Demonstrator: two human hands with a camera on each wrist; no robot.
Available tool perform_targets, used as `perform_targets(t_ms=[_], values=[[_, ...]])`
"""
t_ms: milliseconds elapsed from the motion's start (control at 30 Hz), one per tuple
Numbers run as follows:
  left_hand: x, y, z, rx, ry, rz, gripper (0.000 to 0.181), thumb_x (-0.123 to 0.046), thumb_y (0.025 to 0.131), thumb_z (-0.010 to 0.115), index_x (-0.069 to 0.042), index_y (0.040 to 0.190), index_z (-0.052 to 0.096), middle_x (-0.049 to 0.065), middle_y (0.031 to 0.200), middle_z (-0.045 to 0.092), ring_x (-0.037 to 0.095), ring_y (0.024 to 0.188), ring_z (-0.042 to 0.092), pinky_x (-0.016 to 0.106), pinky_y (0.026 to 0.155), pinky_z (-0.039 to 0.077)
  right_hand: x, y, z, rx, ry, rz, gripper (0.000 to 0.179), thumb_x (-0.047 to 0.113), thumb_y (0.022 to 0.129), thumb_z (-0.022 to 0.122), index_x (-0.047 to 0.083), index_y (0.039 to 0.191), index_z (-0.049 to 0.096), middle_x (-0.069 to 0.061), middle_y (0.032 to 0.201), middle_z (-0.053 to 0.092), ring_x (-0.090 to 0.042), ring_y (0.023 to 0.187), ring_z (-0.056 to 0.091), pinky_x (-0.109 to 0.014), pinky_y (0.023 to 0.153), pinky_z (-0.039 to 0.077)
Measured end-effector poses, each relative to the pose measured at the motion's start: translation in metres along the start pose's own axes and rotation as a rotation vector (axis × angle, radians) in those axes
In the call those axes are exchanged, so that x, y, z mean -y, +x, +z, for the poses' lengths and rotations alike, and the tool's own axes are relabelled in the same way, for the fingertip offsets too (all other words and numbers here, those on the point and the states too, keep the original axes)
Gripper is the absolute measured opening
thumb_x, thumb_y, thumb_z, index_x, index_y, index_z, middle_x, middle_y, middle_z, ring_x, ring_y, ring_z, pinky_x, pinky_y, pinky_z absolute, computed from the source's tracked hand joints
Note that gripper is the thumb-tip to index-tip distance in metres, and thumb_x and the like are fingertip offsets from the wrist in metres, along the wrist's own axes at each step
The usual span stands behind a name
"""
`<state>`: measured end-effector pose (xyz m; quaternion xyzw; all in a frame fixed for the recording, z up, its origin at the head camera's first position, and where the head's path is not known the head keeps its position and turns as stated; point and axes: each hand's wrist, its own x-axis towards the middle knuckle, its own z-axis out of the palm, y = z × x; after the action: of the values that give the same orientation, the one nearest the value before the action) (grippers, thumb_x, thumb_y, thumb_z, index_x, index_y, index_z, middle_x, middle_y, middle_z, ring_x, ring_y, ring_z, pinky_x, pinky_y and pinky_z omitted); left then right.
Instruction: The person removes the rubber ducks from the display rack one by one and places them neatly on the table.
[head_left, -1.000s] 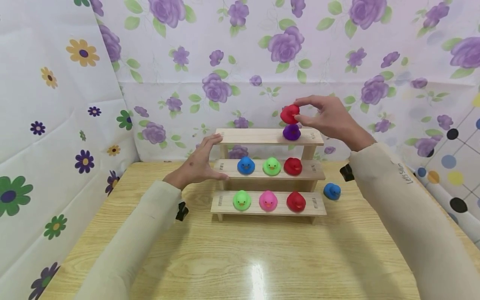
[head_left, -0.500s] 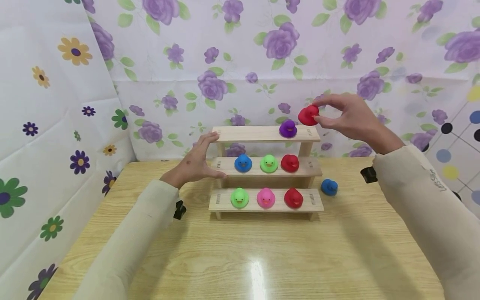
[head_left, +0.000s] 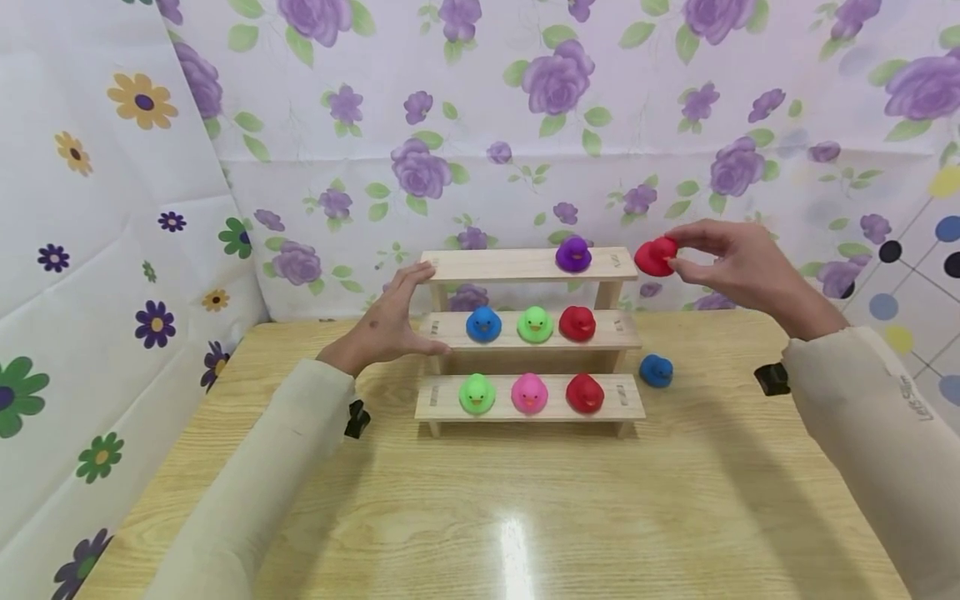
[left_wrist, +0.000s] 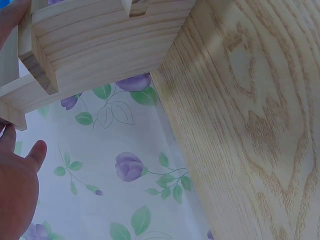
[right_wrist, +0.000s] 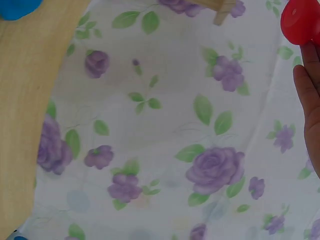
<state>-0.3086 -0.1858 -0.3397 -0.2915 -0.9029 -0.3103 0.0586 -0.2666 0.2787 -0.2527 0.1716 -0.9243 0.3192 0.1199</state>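
Observation:
A red rubber duck (head_left: pixel 654 257) is pinched between the thumb and fingers of my right hand (head_left: pixel 742 260), in the air just right of the top tier. In the right wrist view only the edge of this hand (right_wrist: pixel 311 102) and part of the duck show. My left hand (head_left: pixel 386 325) grips the left end of a three-tier wooden stand (head_left: pixel 487 266), fingers at the top tier and thumb at the middle one. A purple duck (head_left: pixel 573 254) sits alone on the top tier. The middle tier bears blue (head_left: pixel 483 324), green (head_left: pixel 535 324) and red (head_left: pixel 577 323) ducks.
On the bottom tier stand green (head_left: pixel 477 393), pink (head_left: pixel 529 392) and red (head_left: pixel 585 393) ducks. Another blue duck (head_left: pixel 656 371) lies on the wooden table (head_left: pixel 420 508), right of the stand. Flowered cloth (head_left: pixel 510 100) hangs close behind.
My right hand has carried the red duck from above the purple duck to the right, past the end of the top tier, then lower. My left hand stays on the stand.

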Motion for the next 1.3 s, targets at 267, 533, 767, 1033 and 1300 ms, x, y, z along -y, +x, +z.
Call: perform_targets(t_ms=[267, 533, 767, 1033, 1300], values=[[0.0, 0.0, -0.001, 0.001, -0.001, 0.009, 0.118, -0.034, 0.069, 0.094, -0.01, 0.158, 0.021, 0.008, 0.163, 0.015, 0.032, 0.149, 0.019, 0.057, 0.113, 0.029, -0.03, -0.018, 0.01, 0.008, 0.026, 0.045, 0.04, 0.022, 0.094, 0.071, 0.003, 0.129, 0.065, -0.018, 0.13, 0.062, -0.039, 0.124, 0.056, -0.013, 0.087, 0.046], [0.0, 0.0, -0.001, 0.002, 0.0, 0.005, 0.117, -0.035, 0.069, 0.093, -0.011, 0.158, 0.021, 0.007, 0.163, 0.015, 0.031, 0.149, 0.019, 0.056, 0.113, 0.029, -0.057, -0.034, 0.013, 0.043, 0.023, 0.114, 0.044, 0.023, 0.095, 0.07, 0.003, 0.133, 0.062, -0.02, 0.133, 0.06, -0.042, 0.124, 0.055, -0.005, 0.075, 0.042], [0.001, 0.0, -0.001, 0.001, 0.003, 0.009, 0.118, -0.033, 0.069, 0.094, -0.01, 0.158, 0.021, 0.008, 0.163, 0.015, 0.031, 0.149, 0.018, 0.057, 0.113, 0.029, -0.075, -0.046, 0.02, 0.076, -0.024, 0.164, 0.046, 0.023, 0.095, 0.069, 0.002, 0.135, 0.059, -0.025, 0.132, 0.061, -0.044, 0.127, 0.052, -0.039, 0.09, 0.047], [0.002, 0.0, -0.001, -0.007, -0.004, 0.008, 0.117, -0.033, 0.069, 0.093, -0.01, 0.158, 0.021, 0.007, 0.163, 0.015, 0.03, 0.149, 0.019, 0.056, 0.113, 0.029, -0.101, -0.06, 0.029, 0.089, -0.019, 0.134, 0.045, 0.02, 0.094, 0.071, 0.001, 0.133, 0.06, -0.024, 0.132, 0.061, -0.044, 0.123, 0.054, -0.007, 0.072, 0.042], [0.002, 0.001, 0.0, -0.005, -0.006, 0.018, 0.117, -0.034, 0.069, 0.093, -0.01, 0.158, 0.021, 0.008, 0.163, 0.015, 0.031, 0.149, 0.019, 0.056, 0.113, 0.029, -0.122, -0.074, 0.041, 0.087, -0.002, 0.098, 0.044, 0.015, 0.093, 0.072, -0.006, 0.13, 0.059, -0.031, 0.127, 0.061, -0.05, 0.119, 0.054, -0.006, 0.071, 0.044]])
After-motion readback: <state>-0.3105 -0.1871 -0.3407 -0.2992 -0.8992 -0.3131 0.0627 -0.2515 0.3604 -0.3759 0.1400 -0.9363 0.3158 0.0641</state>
